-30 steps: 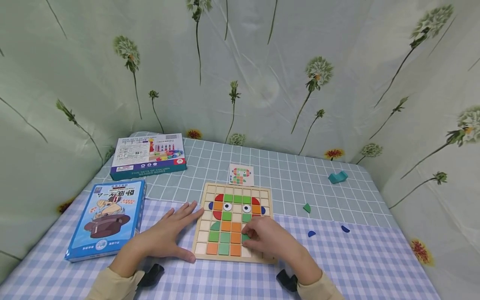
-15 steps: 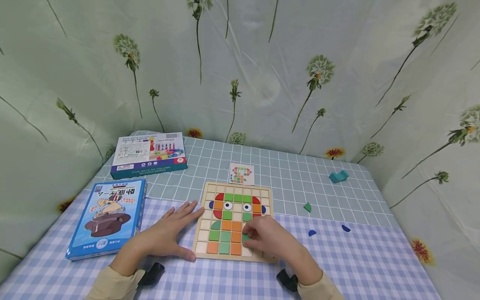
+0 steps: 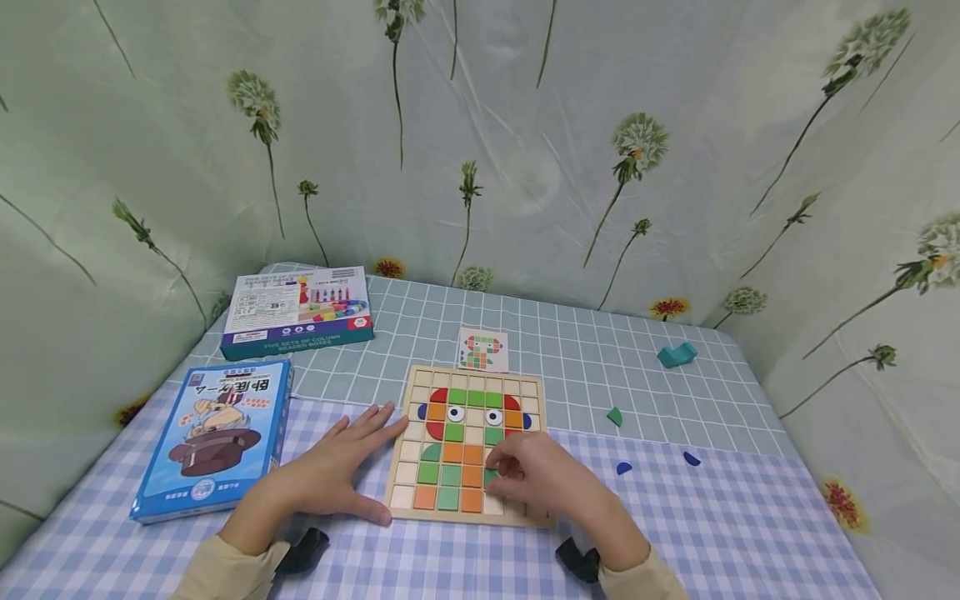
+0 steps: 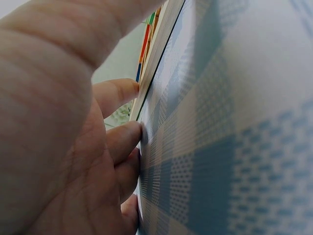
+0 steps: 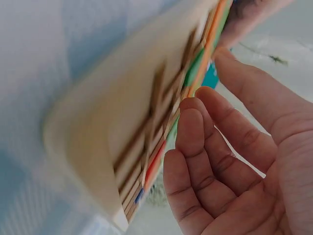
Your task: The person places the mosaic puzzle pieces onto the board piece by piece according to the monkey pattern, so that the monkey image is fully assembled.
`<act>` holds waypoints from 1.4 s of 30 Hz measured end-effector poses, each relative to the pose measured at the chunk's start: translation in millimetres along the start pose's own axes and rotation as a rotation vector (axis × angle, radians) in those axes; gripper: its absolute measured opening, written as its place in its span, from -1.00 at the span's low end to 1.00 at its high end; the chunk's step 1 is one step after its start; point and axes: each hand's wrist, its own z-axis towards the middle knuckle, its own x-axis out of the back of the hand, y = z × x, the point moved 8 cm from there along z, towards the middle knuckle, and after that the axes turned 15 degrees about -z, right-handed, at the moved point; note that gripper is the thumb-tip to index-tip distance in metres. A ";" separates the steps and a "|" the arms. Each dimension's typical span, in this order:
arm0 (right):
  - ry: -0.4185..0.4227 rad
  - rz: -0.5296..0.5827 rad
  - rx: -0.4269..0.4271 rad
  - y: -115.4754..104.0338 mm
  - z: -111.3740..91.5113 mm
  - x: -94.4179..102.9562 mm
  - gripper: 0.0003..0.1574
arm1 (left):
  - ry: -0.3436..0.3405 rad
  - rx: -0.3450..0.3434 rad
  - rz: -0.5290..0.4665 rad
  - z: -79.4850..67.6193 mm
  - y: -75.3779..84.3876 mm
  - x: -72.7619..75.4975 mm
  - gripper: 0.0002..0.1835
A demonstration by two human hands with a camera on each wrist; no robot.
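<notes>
A square wooden mosaic board [image 3: 400,467] lies before me, its grid partly filled with coloured pieces forming an animal figure with two eye pieces. My left hand [image 3: 330,467] rests spread on the cloth, with fingertips and thumb against the board's left edge. Over the lower right of the board, my right hand [image 3: 543,475] pinches a small green tile [image 3: 491,476] between thumb and index finger, at a cell beside the orange tiles [image 3: 472,475]. The hand covers part of that tile and several cells. In the right wrist view, its other fingers [image 5: 190,132] curl loosely.
A pattern card [image 3: 483,348] lies just behind the board. Loose to the right are a green quarter-round piece [image 3: 615,416], blue half-rounds [image 3: 624,467] and a teal block [image 3: 677,355]. A blue game box [image 3: 213,442] and a bead-set box [image 3: 298,311] are at left.
Nearly nothing has moved. The right hand stays at the green tile with only a slight shift of its fingers and wrist; the left hand keeps its place.
</notes>
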 end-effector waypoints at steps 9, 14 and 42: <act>0.114 -0.121 -0.180 58.2 -24.7 47.2 -0.78 | -0.002 -0.006 -0.004 -1.3 1.1 0.7 0.36; 0.143 -0.231 -0.231 102.3 -43.4 72.1 -0.69 | 0.000 -0.002 0.005 0.0 -0.1 0.7 0.37; 0.071 -0.270 -0.186 166.4 -59.3 67.8 -0.76 | -0.001 -0.007 0.020 0.1 2.4 1.7 0.36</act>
